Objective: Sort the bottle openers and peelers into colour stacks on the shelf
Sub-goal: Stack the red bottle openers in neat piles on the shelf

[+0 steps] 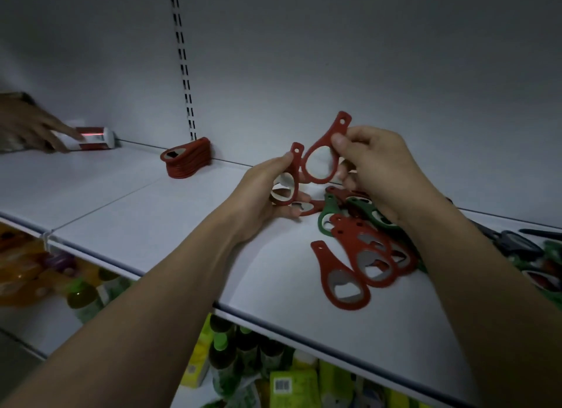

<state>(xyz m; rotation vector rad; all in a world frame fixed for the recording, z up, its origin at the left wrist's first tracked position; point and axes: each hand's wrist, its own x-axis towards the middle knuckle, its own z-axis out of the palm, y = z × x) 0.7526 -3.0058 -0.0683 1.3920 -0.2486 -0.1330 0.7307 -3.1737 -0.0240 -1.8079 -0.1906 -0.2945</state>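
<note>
A small bundle of red openers (287, 184) is gripped in the left hand (270, 194); one red opener (324, 155) is pinched by the right hand (377, 170), just beside it. The mixed pile (359, 240) lies beneath the right wrist, the red stack (187, 158) well left. Risks judged: bundle slippage during transfer; pile swept by the forearm.

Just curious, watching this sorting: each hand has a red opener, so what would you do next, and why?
Probably join the right hand's red opener to the one in the left hand, then carry both to the red stack at the shelf's back. Same colour, and more red and green openers still lie unsorted.
</note>
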